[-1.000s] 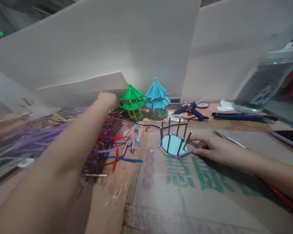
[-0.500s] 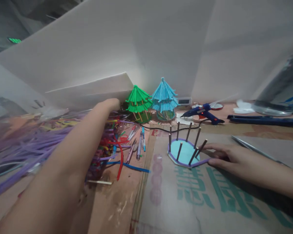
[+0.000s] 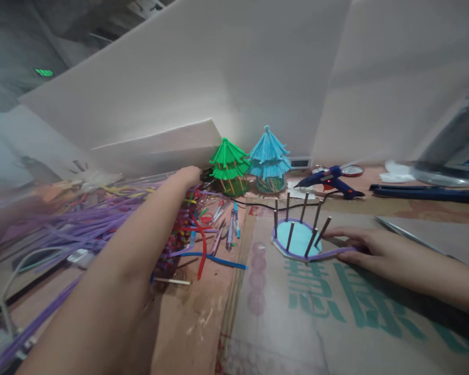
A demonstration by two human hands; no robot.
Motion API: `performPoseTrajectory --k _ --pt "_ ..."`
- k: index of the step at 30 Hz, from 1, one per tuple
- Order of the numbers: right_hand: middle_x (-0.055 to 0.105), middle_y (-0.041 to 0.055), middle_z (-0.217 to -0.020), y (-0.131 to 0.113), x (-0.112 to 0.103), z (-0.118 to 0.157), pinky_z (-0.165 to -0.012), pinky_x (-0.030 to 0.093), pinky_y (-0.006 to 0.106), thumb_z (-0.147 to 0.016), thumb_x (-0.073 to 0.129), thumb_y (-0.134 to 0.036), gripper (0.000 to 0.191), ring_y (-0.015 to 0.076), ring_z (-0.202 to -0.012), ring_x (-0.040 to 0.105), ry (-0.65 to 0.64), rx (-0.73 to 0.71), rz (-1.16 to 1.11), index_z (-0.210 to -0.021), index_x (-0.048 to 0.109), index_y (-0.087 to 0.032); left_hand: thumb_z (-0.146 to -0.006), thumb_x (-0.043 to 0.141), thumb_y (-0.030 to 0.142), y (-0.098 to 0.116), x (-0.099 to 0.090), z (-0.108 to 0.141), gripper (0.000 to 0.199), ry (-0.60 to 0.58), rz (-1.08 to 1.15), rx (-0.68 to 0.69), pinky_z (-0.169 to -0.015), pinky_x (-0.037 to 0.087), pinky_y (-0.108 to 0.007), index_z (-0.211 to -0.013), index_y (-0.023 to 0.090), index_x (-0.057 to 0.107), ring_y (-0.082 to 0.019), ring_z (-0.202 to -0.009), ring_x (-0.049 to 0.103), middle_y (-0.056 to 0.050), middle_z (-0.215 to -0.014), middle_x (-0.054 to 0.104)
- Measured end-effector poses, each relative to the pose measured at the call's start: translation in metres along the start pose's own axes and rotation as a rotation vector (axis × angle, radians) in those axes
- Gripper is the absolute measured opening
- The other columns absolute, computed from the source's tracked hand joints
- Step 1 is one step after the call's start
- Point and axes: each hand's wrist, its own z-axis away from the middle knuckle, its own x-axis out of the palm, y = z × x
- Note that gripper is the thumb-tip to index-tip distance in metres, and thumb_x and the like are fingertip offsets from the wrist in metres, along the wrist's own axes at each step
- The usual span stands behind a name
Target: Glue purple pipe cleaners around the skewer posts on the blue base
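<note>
A pale blue disc [image 3: 297, 238] edged with purple pipe cleaner lies on cardboard, with several dark sticks standing around its rim. My right hand [image 3: 361, 245] rests beside it, thumb and fingers closed on the loose end of the purple pipe cleaner [image 3: 328, 255]. My left hand [image 3: 190, 176] reaches over the craft pile, near a small hut with a green roof [image 3: 229, 159]; its fingers are hidden. Right of that hut stands another with a blue roof [image 3: 269, 156]. Purple pipe cleaners [image 3: 113, 219] are heaped beside my left forearm.
A blue glue gun [image 3: 330, 182] lies behind the disc, its cable running left. Farther right are a dark blue tool [image 3: 426, 192], white tissue [image 3: 396, 171] and a clear bottle [image 3: 453, 146]. Pens [image 3: 230, 229] lie left of the cardboard. At far left, another person's arm [image 3: 11, 219] is blurred.
The whole view has shifted, so objects appear slightly farther right. My left hand remains near the green-roofed hut, and my right hand keeps its hold on the purple strip.
</note>
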Motion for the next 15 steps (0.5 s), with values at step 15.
performPoseTrajectory --k 15 --pt "0.07 0.0062 -0.132 0.0028 0.0013 -0.0023 -0.107 0.052 0.049 -0.084 0.053 -0.057 0.051 0.038 -0.123 0.065 0.057 -0.008 0.036 -0.123 0.076 -0.034 -0.096 0.064 0.036 -0.005 0.0007 0.0013 0.038 0.059 0.042 -0.112 -0.092 0.057 -0.045 -0.129 0.017 0.06 -0.025 -0.111 0.064 -0.011 -0.129 0.062"
